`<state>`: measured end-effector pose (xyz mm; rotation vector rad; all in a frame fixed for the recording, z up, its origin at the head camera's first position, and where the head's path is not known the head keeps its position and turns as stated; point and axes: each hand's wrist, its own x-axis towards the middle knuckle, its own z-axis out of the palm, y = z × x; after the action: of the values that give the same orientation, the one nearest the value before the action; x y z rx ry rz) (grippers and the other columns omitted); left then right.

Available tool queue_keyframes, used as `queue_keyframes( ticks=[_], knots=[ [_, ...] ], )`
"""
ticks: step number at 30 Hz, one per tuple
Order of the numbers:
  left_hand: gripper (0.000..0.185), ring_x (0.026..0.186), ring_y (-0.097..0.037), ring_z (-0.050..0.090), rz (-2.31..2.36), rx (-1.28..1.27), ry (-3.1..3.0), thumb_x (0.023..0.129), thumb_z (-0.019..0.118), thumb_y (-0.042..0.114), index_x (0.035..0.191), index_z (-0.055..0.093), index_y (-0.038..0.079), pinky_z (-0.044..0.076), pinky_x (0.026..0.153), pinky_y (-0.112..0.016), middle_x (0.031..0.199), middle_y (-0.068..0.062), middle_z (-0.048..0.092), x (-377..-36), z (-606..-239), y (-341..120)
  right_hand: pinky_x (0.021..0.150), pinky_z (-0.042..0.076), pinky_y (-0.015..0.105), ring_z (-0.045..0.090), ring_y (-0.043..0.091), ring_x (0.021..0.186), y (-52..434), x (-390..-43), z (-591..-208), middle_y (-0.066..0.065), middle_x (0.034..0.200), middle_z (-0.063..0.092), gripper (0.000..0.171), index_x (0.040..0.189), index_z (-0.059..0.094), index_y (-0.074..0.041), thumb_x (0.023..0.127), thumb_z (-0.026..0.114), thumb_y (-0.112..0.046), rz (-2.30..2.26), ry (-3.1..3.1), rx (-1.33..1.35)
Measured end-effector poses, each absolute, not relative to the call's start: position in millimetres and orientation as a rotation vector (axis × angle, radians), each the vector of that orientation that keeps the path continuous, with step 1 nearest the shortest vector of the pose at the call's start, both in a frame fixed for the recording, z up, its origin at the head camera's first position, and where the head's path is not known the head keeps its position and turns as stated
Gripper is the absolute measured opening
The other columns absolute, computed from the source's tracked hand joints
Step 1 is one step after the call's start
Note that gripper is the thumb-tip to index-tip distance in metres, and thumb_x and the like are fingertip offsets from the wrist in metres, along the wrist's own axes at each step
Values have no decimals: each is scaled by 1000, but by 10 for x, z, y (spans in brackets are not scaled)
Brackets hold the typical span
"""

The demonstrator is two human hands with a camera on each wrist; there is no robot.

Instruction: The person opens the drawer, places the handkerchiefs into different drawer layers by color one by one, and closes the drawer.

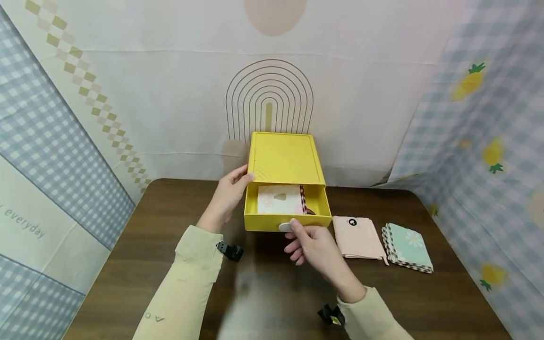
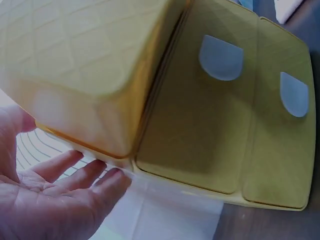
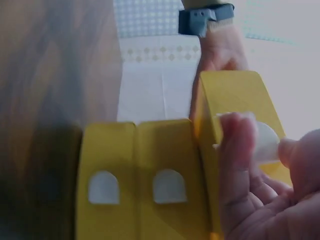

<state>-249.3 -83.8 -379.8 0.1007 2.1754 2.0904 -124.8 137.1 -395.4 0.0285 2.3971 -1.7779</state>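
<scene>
Sleeves fill the bottom of the head view, pale cream, each with a black strap at the wrist. Far left, a checked cloth (image 1: 51, 198) hangs as a wall, and one word on it reads "everyday"; the rest is cut off.

Moving right, the left hand (image 1: 227, 196) lies against the left side of the yellow box (image 1: 284, 158), fingers straight and relaxed, thumb up at the top edge, nothing clasped. In the left wrist view that palm (image 2: 55, 200) shows open beside the box's corner.

Centre now: the box sits on the brown table (image 1: 148, 264) at its back edge, and its drawer (image 1: 287, 221) is pulled partway out towards the person. Inside lies a folded cloth (image 1: 279, 199) in white and pink with a small heart-like shape, a dark checked edge along its right side.

Right hand (image 1: 314, 248) next: fingertips and thumb pinch the white tab (image 1: 285, 226) on the drawer front. The right wrist view shows two more white tabs (image 3: 169, 186) on yellow panels.

Further right, on the table just beside the drawer, a folded pink cloth (image 1: 358, 236) carries a small black mark, unreadable. Beside that sits a mint cloth (image 1: 408, 246) with a daisy. Far right, a checked cloth with pineapples (image 1: 488, 156).
</scene>
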Motion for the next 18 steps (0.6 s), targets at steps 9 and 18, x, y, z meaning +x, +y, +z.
queue_keyframes(
  ticks=[9,18],
  knots=[
    [66,132,-17,40,1934,149,2354,92,59,53,148,42,22,36,106,-41,147,0,43,-2546,-3740,-845,51,53,33,62,20,54,1317,-1231,-4067,14,74,68,58,101,71,2,90,60,-53,-2014,2164,136],
    [65,133,-17,39,1940,184,2290,92,61,51,148,39,28,35,106,-43,148,3,41,-2592,-3776,-875,51,53,32,62,21,55,1309,-1258,-4071,15,71,68,61,93,74,1,86,63,-58,-2019,2232,143]
  ],
)
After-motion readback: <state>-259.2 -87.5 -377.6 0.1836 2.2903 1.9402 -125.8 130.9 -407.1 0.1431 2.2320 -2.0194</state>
